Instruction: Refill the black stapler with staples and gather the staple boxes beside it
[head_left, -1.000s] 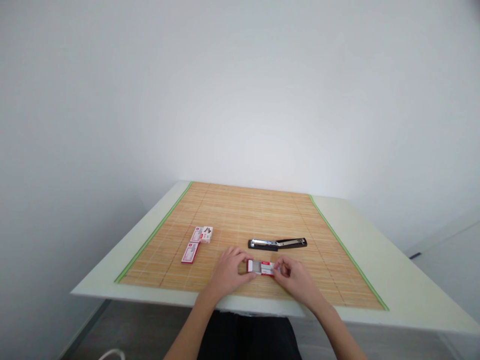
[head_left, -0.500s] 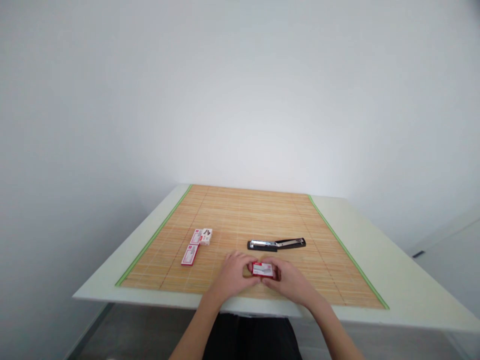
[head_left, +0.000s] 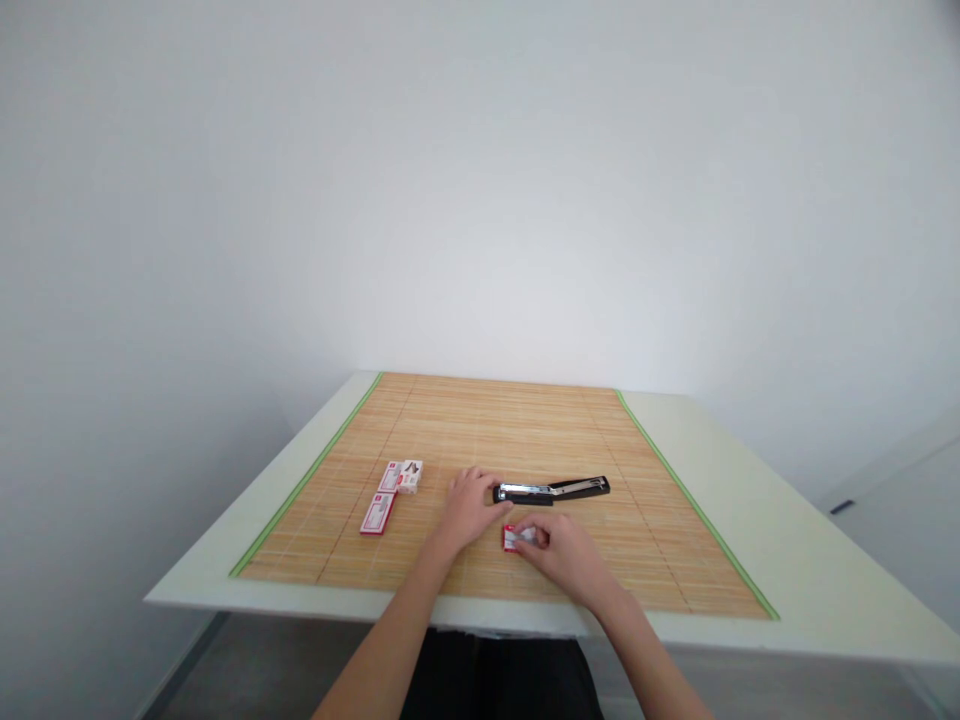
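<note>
The opened black stapler (head_left: 574, 490) lies across the mat, its silvery metal rail showing. My left hand (head_left: 470, 507) is at the stapler's left end, index finger behind it and thumb in front, closed around that end. Nearer the front edge, a small red-and-white staple box (head_left: 510, 541) lies on the mat. My right hand (head_left: 562, 552) has its thumb and fingertips pinched together over the box's right part, partly hiding it. Whether a separate staple strip is between those fingertips is too small to tell.
To the left, two flat red-and-white boxes (head_left: 377, 513) lie end to end, with a smaller white box (head_left: 410, 476) touching the farther one. A green-edged bamboo mat (head_left: 495, 420) covers the middle of the white table (head_left: 795, 560). A plain wall rises behind.
My left hand has left the staple box and moved forward to the stapler's left end. My right hand has shifted slightly left, fingertips now over the box, which stays near the same place.
</note>
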